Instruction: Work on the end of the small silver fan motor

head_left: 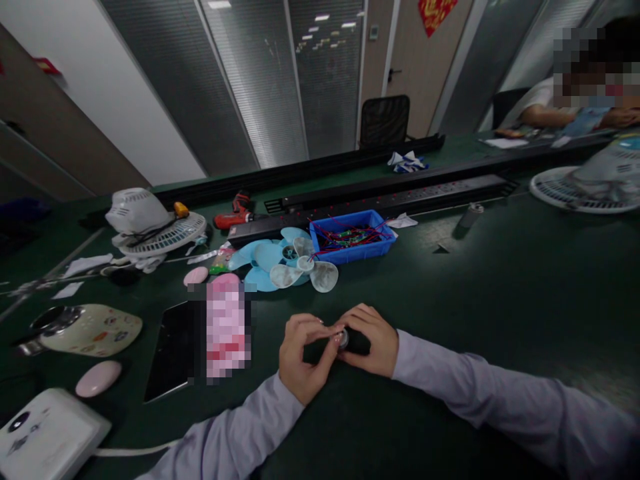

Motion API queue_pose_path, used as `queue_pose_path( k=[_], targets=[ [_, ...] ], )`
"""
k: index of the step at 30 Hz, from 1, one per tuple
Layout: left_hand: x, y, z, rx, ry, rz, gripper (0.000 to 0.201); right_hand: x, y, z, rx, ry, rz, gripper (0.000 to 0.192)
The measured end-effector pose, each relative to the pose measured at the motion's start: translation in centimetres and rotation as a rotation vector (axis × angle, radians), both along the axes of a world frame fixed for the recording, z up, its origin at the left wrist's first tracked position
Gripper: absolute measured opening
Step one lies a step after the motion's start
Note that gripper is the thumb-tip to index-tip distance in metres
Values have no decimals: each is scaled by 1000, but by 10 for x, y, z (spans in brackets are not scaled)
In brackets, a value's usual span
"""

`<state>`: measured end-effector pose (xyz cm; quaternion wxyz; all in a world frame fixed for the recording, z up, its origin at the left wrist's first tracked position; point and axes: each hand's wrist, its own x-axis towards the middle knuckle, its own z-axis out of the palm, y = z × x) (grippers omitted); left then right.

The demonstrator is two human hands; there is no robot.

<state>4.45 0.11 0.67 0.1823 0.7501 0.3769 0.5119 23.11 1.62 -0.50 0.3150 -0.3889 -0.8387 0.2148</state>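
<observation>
Both hands meet over the dark green table (500, 287) near its front edge. My right hand (370, 339) wraps a small dark round part with a silver end (343, 339). My left hand (303, 357) pinches at that silver end with thumb and fingertips. Most of the part is hidden under my fingers. Just beyond the hands lie blue and clear fan blades (285, 263).
A blue bin of wires (350, 240) stands behind the blades, black rails (380, 193) beyond it. At left lie a white fan grille (150, 227), a red drill (235, 213), a phone (173, 350), pink pebbles and a white box (45, 437). Another person sits far right.
</observation>
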Motion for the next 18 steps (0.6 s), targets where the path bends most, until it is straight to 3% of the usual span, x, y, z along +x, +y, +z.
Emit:
queue_pose_path(
  k=[5,13,18],
  targets=[
    [1,1,-2,39,-43,15,33,0,0,0,-5,3,-4,34],
    [0,4,1,-22,-45,-21,23,-1,0,-2,-11,14,-6,35],
    [5,-2,-3,-39,-131,11,30,0,-1,1,-18,8,2,35]
  ],
)
